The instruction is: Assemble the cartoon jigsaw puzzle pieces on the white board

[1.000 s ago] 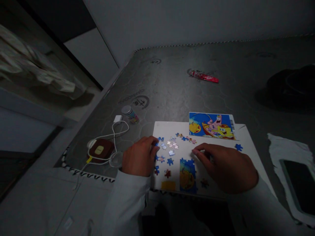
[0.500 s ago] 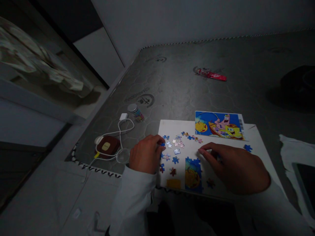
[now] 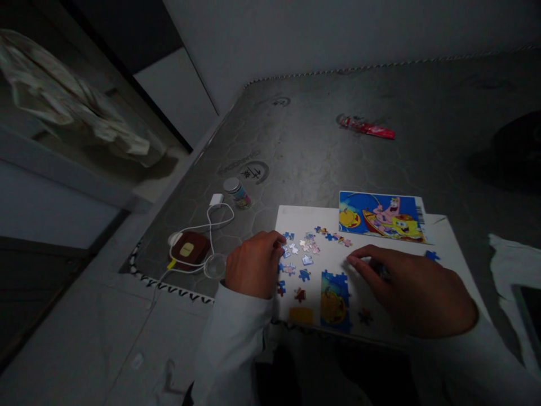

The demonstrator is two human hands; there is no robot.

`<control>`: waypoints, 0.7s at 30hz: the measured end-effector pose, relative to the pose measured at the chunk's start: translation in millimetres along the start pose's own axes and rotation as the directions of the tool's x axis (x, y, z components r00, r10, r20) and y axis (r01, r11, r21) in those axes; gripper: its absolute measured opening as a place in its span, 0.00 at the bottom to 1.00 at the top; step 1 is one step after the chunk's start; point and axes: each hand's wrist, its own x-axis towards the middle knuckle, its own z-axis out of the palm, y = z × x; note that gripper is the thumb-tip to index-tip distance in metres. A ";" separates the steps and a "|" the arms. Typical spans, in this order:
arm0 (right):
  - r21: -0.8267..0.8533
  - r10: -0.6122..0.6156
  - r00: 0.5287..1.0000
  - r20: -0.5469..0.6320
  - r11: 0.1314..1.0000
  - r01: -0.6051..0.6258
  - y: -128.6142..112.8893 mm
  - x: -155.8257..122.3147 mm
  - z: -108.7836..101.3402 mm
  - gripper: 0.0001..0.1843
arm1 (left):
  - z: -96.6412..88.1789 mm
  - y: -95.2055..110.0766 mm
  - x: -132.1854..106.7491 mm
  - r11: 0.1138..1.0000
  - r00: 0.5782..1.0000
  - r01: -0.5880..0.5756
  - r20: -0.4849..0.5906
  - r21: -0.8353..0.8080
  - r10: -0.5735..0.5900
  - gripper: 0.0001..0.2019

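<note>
My left hand [image 3: 256, 264] is at the left edge of a white board [image 3: 266, 217], its fingers curled together beside loose jigsaw pieces [image 3: 307, 260]; whether a piece is between the fingertips is hidden. Over the right part of the board my right hand [image 3: 416, 290] has thumb and forefinger closed to a pinch. Something dark shows under its curled fingers, too dim to name. Between the hands lies a joined block of puzzle pieces [image 3: 335, 300], blue with a yellow round shape. A cartoon picture card [image 3: 382, 217] rests at the board's back edge.
Left of the board are a clear round lid [image 3: 215, 266], a brown box [image 3: 190, 250] wrapped in white cable, a white plug [image 3: 216, 199] and a small jar [image 3: 238, 193]. A red packet [image 3: 367, 127] lies farther back. White cloth [image 3: 507, 265] is at right.
My left fingers have closed together near the blue pieces at the board's left edge. The right hand keeps its pinch almost in place. The whole view has shifted slightly.
</note>
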 end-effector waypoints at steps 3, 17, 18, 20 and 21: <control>0.006 0.002 1.000 0.001 1.000 -0.002 -0.2 -0.5 -1.9 0.26 | -0.1 0.4 -0.6 1.000 1.000 0.002 -0.003 0.008 -0.002 0.09; 0.015 -0.012 0.999 -0.032 1.000 0.013 -4.5 -1.9 -3.7 0.21 | -3.7 3.6 2.0 0.996 0.991 0.094 0.097 -0.003 -0.093 0.05; 0.013 -0.011 0.999 -0.039 1.000 0.012 -3.6 -2.1 -3.8 0.21 | -4.5 4.4 1.5 0.995 0.990 0.099 0.101 0.000 -0.099 0.05; 0.020 -0.026 0.997 -0.069 0.999 0.027 -4.2 -2.9 -5.7 0.20 | -4.8 5.0 0.7 0.994 0.988 0.110 0.104 0.017 -0.112 0.05; 0.030 -0.045 0.994 -0.097 0.998 0.048 -5.9 -3.6 -7.8 0.20 | -4.1 4.7 0.4 0.993 0.988 0.113 0.102 0.026 -0.115 0.05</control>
